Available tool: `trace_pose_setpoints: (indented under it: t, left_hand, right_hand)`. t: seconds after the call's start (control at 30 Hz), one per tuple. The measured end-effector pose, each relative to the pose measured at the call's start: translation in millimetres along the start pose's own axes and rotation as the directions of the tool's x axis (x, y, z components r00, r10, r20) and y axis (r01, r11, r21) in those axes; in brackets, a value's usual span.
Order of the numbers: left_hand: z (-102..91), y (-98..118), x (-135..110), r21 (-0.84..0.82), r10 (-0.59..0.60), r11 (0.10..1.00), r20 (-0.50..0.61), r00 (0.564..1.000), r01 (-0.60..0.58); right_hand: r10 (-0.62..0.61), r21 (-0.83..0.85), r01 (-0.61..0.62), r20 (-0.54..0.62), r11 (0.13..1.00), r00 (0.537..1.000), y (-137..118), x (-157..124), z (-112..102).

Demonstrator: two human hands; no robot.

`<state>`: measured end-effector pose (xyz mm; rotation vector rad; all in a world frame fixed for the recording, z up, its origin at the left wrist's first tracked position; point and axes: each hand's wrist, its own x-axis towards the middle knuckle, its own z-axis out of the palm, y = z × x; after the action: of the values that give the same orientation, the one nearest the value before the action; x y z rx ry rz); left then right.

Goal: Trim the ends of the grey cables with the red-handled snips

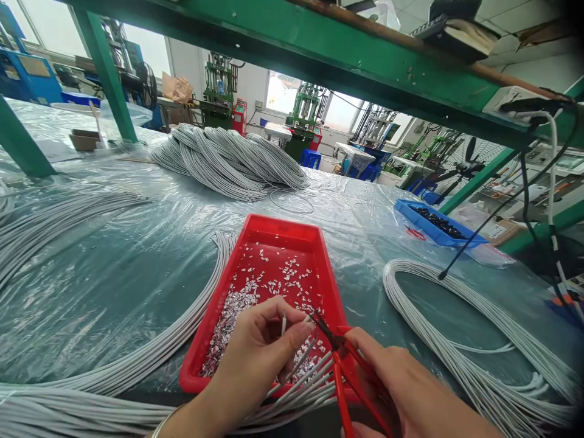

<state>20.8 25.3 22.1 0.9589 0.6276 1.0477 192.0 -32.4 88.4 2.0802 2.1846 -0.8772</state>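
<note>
My left hand (255, 356) is closed in a pinch on the end of a grey cable (283, 323), held upright over the near end of a red tray (274, 234). My right hand (401, 389) grips red-handled pliers (340, 359), whose dark jaws point up-left toward the cable tip. Several more grey cable ends (305, 380) fan out under my left hand across the tray's near rim. The tray holds a heap of small silvery metal pieces (237, 310).
Grey cable bundles lie around: a coil (456, 316) at right, a curved bundle (150, 353) at left, a big pile (228, 158) at the back. A blue tray (438, 228) of dark parts sits far right. A green frame (319, 42) runs overhead. Plastic sheeting covers the table.
</note>
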Motion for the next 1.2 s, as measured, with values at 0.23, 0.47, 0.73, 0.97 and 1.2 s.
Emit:
trace_pose_setpoints:
  t: [0.23,0.47,0.73,0.97,1.2]
  left_hand:
    - [-2.4,8.3,-1.9,0.113,0.016,0.994,-0.023,1.000,-0.013]
    - [-4.3,8.2,-1.1,0.058,0.014,0.998,-0.003,1.000,-0.014]
    - [-7.6,11.9,1.2,-0.002,-0.011,1.000,0.028,1.000,0.011]
    - [-15.7,4.9,1.2,-0.336,-0.152,0.885,0.445,0.882,0.322]
    - [-11.7,4.9,1.2,-0.474,-0.184,0.762,0.494,0.850,0.441]
  right_hand:
    - [-0.068,0.055,0.067,0.009,0.996,0.998,-4.4,1.9,-3.7]
    - [-0.200,-0.012,0.200,-0.022,0.980,0.980,5.5,-0.9,-5.0]
    - [-0.194,-0.038,0.198,0.085,0.979,0.977,4.7,4.4,-10.9]
    - [-0.216,-0.046,0.223,0.121,0.974,0.969,17.5,-2.1,-19.7]
    - [-0.216,0.586,0.238,-0.109,0.775,0.970,1.2,22.0,-13.6]
